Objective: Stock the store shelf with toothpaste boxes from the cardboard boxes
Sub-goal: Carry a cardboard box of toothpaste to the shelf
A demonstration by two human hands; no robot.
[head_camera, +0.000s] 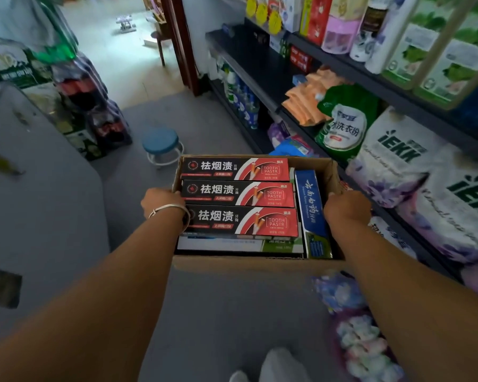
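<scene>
an open cardboard box (257,264) is held up in the middle of the view, above a grey floor (204,312). its left wall is gripped by the left hand (163,204), whose fingers are curled over the rim; a silver bangle (169,209) is worn on that wrist. its right wall is gripped by the right hand (347,206), with the fingers hooked over the edge and hidden inside the box.

inside the box, three black-and-red toothpaste boxes (238,193) are laid flat, side by side, with their long sides running from 9 o'clock to 3 o'clock. a white-and-green toothpaste box (240,244) is partly seen under them at the 6 o'clock edge. a blue toothpaste box (311,210) is stood on its narrow side against the right wall, running from 12 to 6 o'clock, just beside the red ends of the three.

at 3 o'clock from the box, dark store shelves (260,67) are seen, running away toward 12 o'clock. on them, white tissue packs (403,161) are stacked nearest the right hand, a green detergent bag (342,122) is set beyond them toward 1 o'clock, and orange packets (304,103) are piled just past the bag. bottles and cartons are lined up on the upper shelf at 1 to 2 o'clock; their labels are blurred.

at 11 o'clock from the box, a round blue stool (160,140) is stood on the floor, well apart from the left hand. packaged goods are stacked at 10 o'clock. at 5 o'clock, a bag of pastel-coloured items (356,340) is seen low beside the shelves.
</scene>
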